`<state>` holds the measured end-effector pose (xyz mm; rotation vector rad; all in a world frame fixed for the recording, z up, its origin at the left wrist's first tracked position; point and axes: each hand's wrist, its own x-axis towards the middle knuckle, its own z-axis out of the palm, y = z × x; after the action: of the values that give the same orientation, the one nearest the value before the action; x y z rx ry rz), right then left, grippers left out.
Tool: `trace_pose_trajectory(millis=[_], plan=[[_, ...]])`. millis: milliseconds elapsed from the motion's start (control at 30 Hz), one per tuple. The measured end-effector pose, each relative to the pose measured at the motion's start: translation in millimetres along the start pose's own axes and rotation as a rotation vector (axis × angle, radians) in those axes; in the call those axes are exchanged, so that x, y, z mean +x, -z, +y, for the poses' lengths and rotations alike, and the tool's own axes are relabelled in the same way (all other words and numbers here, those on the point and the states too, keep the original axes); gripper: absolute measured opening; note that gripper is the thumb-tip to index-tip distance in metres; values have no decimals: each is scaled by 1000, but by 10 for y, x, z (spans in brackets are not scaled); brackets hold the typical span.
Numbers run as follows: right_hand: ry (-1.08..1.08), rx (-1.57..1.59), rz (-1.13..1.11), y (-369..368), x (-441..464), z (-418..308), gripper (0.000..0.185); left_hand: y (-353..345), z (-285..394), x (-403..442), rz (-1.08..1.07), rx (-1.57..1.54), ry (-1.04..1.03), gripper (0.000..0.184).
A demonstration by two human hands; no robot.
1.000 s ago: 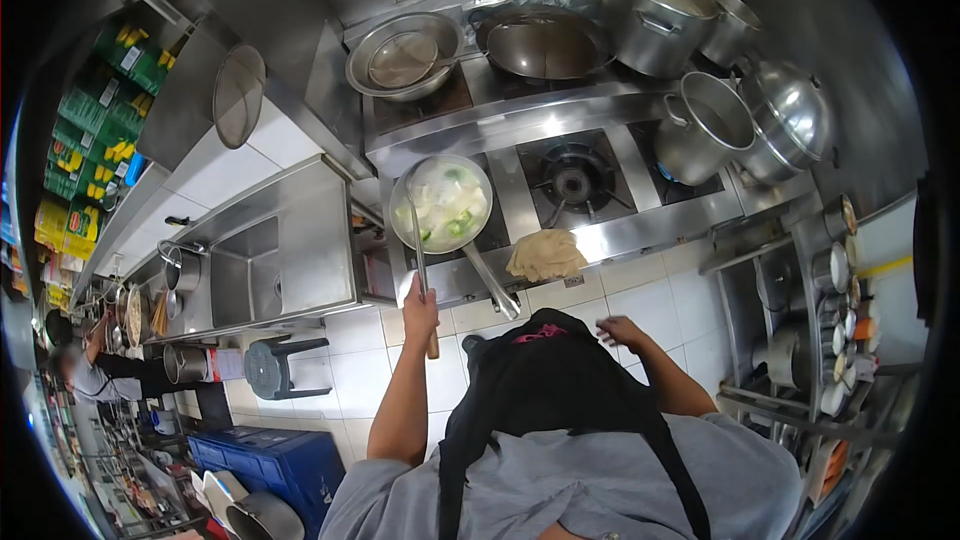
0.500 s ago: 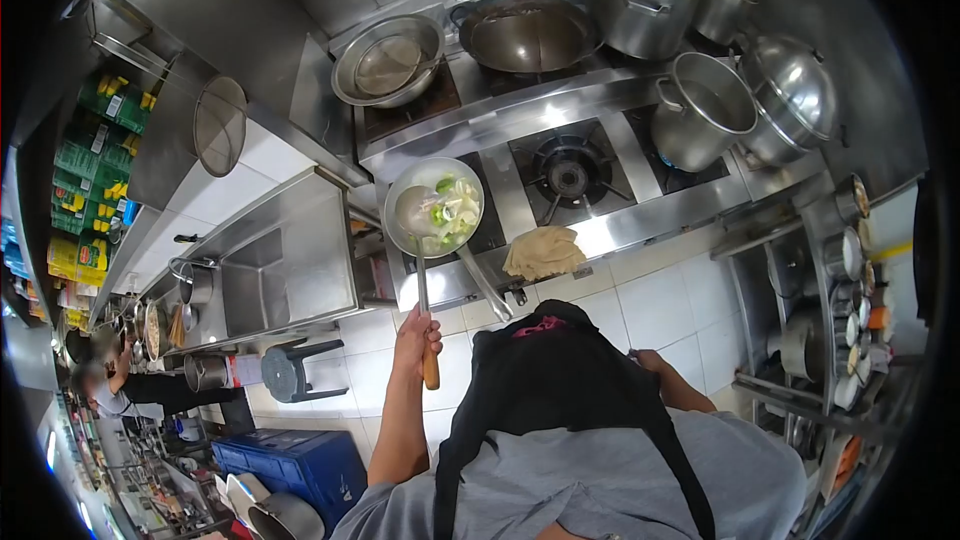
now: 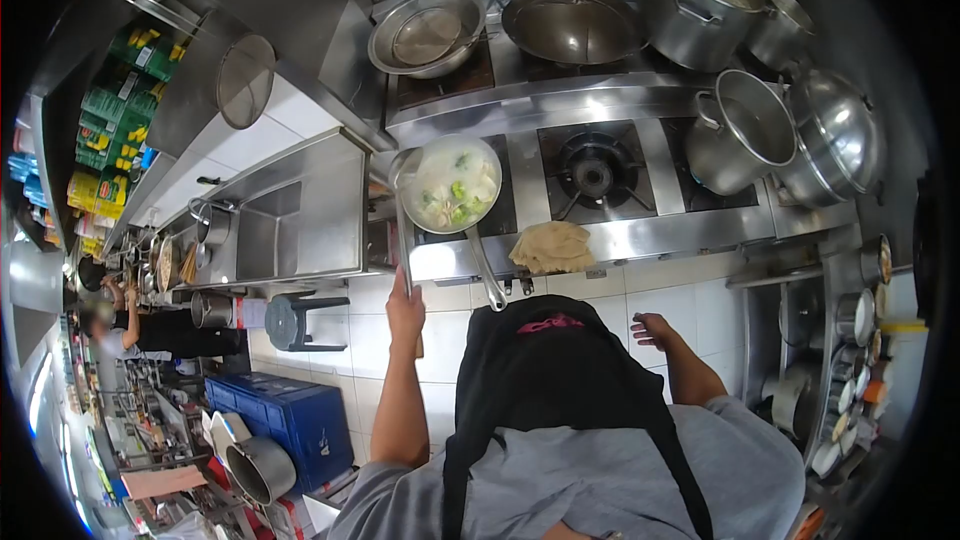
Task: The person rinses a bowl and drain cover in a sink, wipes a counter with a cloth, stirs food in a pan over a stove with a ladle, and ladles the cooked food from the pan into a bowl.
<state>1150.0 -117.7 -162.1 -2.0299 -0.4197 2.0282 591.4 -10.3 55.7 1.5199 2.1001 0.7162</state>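
Note:
My left hand (image 3: pixel 405 316) is closed around the handle of a long ladle (image 3: pixel 405 255). The ladle's bowl is at the left rim of a frying pan (image 3: pixel 478 148); whether it touches the rim I cannot tell. Pale liquid with green and whitish pieces of food (image 3: pixel 458 196) fills the pan, which sits over the front left of the stove. Its metal handle (image 3: pixel 487 275) points toward me, with no hand on it. My right hand (image 3: pixel 653 330) is held out beside my apron, fingers partly stretched, apart from the stove. A folded tan cloth (image 3: pixel 552 247) lies on the stove's front edge.
A bare burner (image 3: pixel 596 176) is right of the pan. Behind stand a metal bowl with a strainer (image 3: pixel 427 32), a wok (image 3: pixel 575 30) and a large pot (image 3: pixel 700 20). More pots (image 3: pixel 745 125) are at right. A sink (image 3: pixel 270 230), stool (image 3: pixel 290 322) and blue crate (image 3: pixel 285 430) are left. Another person stands far left.
The ladle's bowl has moved from inside the pan to its left rim. My right hand has come further out from beside my body. The whole view has shifted slightly.

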Motion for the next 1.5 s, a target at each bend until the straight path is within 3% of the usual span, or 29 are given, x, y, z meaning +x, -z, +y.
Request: trace_pose_trajectory(millis=[100, 167, 200, 300, 367, 433, 467, 567, 600, 633, 733, 767, 867, 900, 967, 1000, 1033, 1100, 1133, 1167, 1233, 1300, 1433, 1500], plan=[[-12, -20, 15, 84, 35, -31, 42, -442, -164, 126, 141, 46, -147, 59], [13, 0, 24, 111, -5, -60, 42, -776, -390, 228, 20, -87, 20, 60], [17, 7, 29, 129, -9, -54, 42, -714, -9, 133, -107, -325, 250, 63], [58, 45, 37, 115, -26, 59, 43, -783, 318, 117, -223, -845, 442, 66], [34, 187, 62, 66, -21, 234, 34, -734, 464, 159, -260, -983, 530, 57], [-21, 216, 41, -23, 22, 445, 35, -718, 409, 203, -397, -1339, 649, 37], [-44, 185, 29, -94, -7, 522, 34, -699, 394, 204, -426, -1390, 645, 17], [-94, 113, 15, -186, -66, 739, 33, -592, 345, 110, -475, -1430, 660, 7], [-97, 135, -2, -222, -54, 810, 33, -536, 354, 74, -449, -1362, 667, 24], [-98, 154, -19, -239, -29, 858, 33, -481, 363, 35, -453, -1360, 666, 24], [-107, 96, -15, -248, -67, 911, 33, -243, 416, -172, -359, -922, 550, 64], [-104, 77, -12, -246, -72, 928, 33, -179, 402, -243, -357, -920, 555, 64], [-112, 170, -9, -164, -30, 922, 35, 2, 314, -436, -248, -391, 332, 65], [-88, 194, 10, -152, -23, 890, 36, -1, 220, -483, -249, -392, 335, 65], [-60, 190, 27, -106, -92, 773, 35, -33, 96, -564, 87, 13, -198, 63], [-60, 183, 28, -87, -91, 708, 35, 120, 443, -611, -20, 69, 70, 60], [-53, 154, 19, -64, -96, 650, 39, 91, 383, -595, -17, 66, 74, 60], [-45, 125, 16, -31, -107, 535, 43, -83, 71, -451, 42, 130, -136, 60], [-33, 110, 19, -28, -107, 463, 43, -283, -155, -351, 145, 117, -349, 62], [-25, 93, 23, -6, -115, 411, 43, -318, -27, -379, 142, 111, -351, 62], [-18, 75, 32, 67, -135, 308, 43, -371, 503, -428, -192, -584, 321, 63], [48, 99, 24, 104, -142, 251, 41, -512, 795, -385, -242, -986, 428, 60], [43, 136, 43, 150, -186, 323, 31, -827, 1189, -162, -476, -1379, 545, 22], [11, 142, 43, 181, -139, 462, 34, -1057, 1400, -67, -575, -1469, 543, 15]])
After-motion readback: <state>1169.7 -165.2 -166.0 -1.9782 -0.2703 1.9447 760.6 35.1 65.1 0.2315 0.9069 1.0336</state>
